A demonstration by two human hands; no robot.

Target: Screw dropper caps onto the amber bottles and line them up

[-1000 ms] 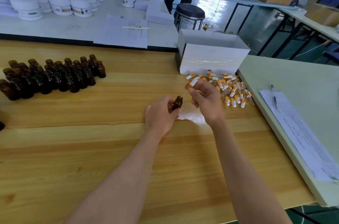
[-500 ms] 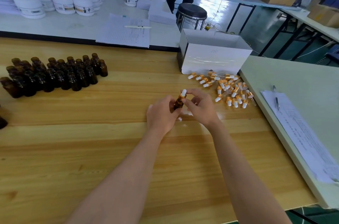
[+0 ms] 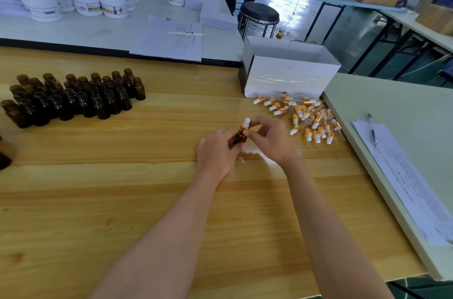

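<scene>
No text can be read. The labels on the white jars [image 3: 107, 8], the print on the sheets [image 3: 169, 41] and a faint scribble on the white box [image 3: 289, 75] are too blurred.

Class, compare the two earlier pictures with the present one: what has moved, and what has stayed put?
The right hand has brought the dropper cap down and leftward, from raised above the amber bottle to seated on its neck, and pinches the gold collar. The left hand keeps holding the bottle. The group of uncapped bottles and the pile of loose caps are unchanged.
</scene>
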